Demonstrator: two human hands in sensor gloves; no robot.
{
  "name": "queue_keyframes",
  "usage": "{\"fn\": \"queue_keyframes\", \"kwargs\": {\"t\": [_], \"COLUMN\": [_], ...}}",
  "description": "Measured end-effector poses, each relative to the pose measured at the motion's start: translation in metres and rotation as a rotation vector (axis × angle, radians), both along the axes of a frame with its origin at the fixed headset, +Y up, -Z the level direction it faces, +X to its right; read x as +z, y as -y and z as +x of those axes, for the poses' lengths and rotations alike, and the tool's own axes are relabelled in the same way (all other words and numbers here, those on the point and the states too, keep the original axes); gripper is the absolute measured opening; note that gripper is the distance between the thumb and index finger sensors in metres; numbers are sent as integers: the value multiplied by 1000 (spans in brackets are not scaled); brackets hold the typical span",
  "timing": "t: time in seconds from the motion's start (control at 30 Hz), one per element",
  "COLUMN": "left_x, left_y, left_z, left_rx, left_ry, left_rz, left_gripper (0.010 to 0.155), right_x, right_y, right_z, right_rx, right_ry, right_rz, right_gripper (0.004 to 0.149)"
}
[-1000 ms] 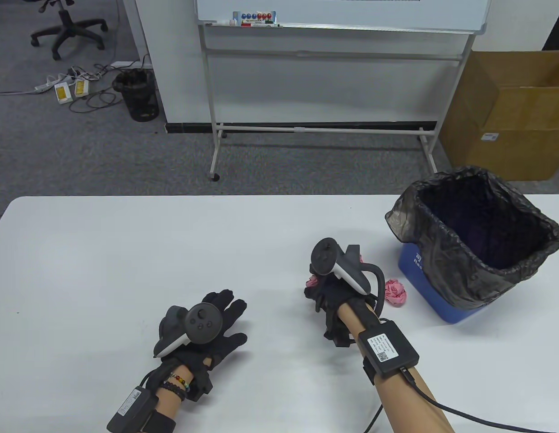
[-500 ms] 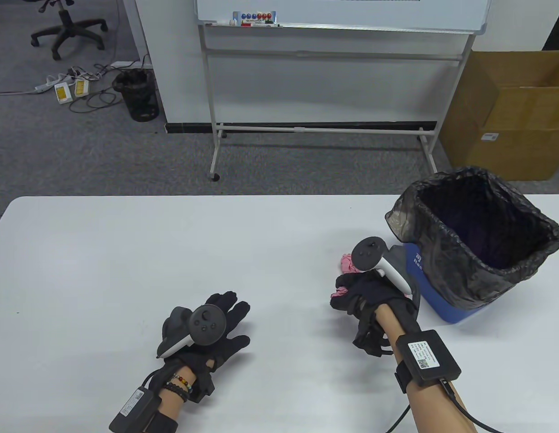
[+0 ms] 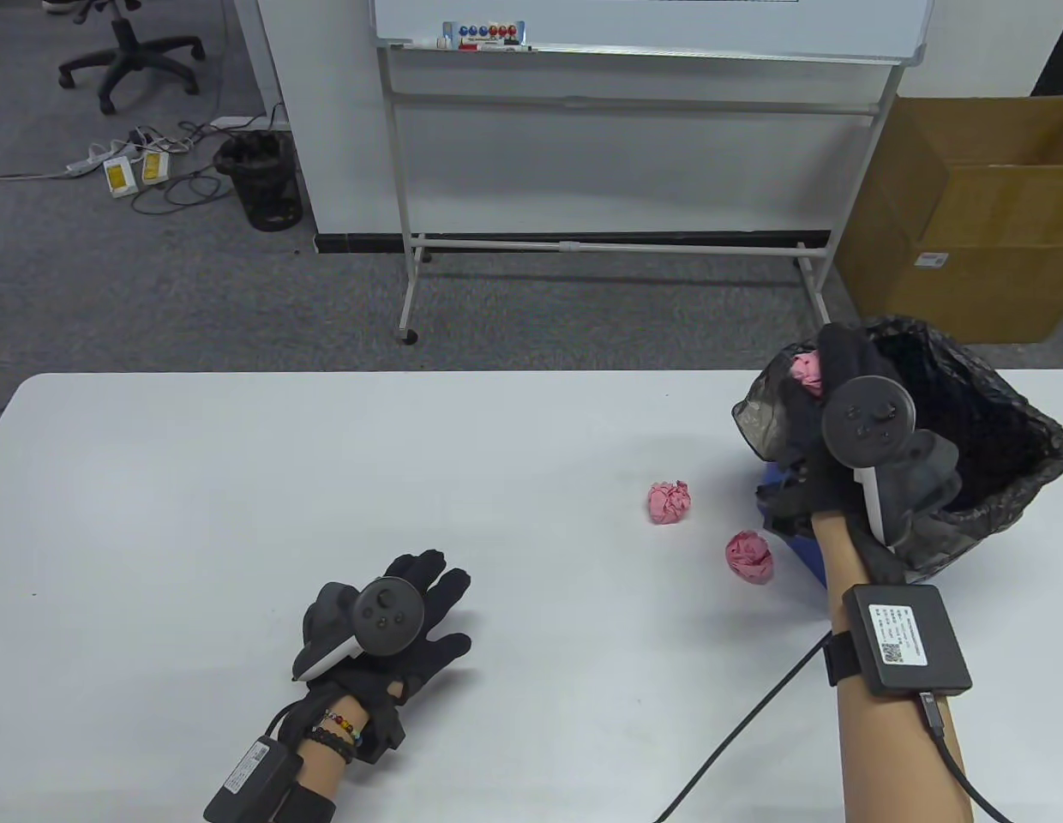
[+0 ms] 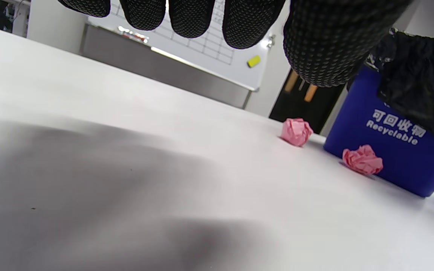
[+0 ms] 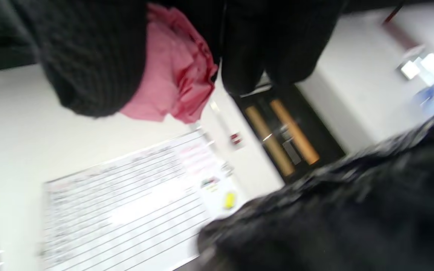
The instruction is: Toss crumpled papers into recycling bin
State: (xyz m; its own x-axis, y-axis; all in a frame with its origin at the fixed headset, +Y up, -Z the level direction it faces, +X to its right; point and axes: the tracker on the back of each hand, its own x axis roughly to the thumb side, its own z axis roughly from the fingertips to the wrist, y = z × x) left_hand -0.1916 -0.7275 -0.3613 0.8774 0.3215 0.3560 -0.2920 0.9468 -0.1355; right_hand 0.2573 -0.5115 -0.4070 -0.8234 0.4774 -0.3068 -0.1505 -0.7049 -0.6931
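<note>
Our right hand (image 3: 827, 429) has risen from the bench (image 3: 326, 480) to the recycling bin (image 3: 994, 480), fingers (image 5: 89, 64) clamped on one crumpled paper (image 3: 807, 369), ready to drop it; left hand (image 3: 394, 617) rests flat, fingers apart.

The table view looked down from above the table (image 3: 326, 480), the left wrist view skimmed low across it, both sharing the blue bin (image 4: 386, 150), while the right wrist view sat blurred close above the bin's liner.

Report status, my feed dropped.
Right hand holds a pink paper ball over the recycling bin. Left hand flat on table. Two paper balls remain. Nothing blocking.
</note>
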Motion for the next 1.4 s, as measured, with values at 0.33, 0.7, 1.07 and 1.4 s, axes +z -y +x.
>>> {"fn": "queue_keyframes", "kwargs": {"t": [0.33, 0.7, 1.07, 1.4], "left_x": [-1, 0, 1, 1], "left_y": [-2, -4, -4, -4], "left_z": [-3, -5, -4, -4], "left_rx": [12, 13, 5, -5], "left_ry": [-11, -15, -12, -14], "left_rz": [-1, 12, 14, 9], "left_gripper": [75, 75, 75, 75], "right_x": [-7, -26, -51, -85], "right_y": [15, 28, 79, 148], "right_z": [14, -54, -123, -149], "right_rx": [58, 185, 263, 245], "right_ry": [93, -118, -281, -302], "right_rz": [-164, -209, -382, -575], "right_gripper": [99, 98, 97, 96]}}
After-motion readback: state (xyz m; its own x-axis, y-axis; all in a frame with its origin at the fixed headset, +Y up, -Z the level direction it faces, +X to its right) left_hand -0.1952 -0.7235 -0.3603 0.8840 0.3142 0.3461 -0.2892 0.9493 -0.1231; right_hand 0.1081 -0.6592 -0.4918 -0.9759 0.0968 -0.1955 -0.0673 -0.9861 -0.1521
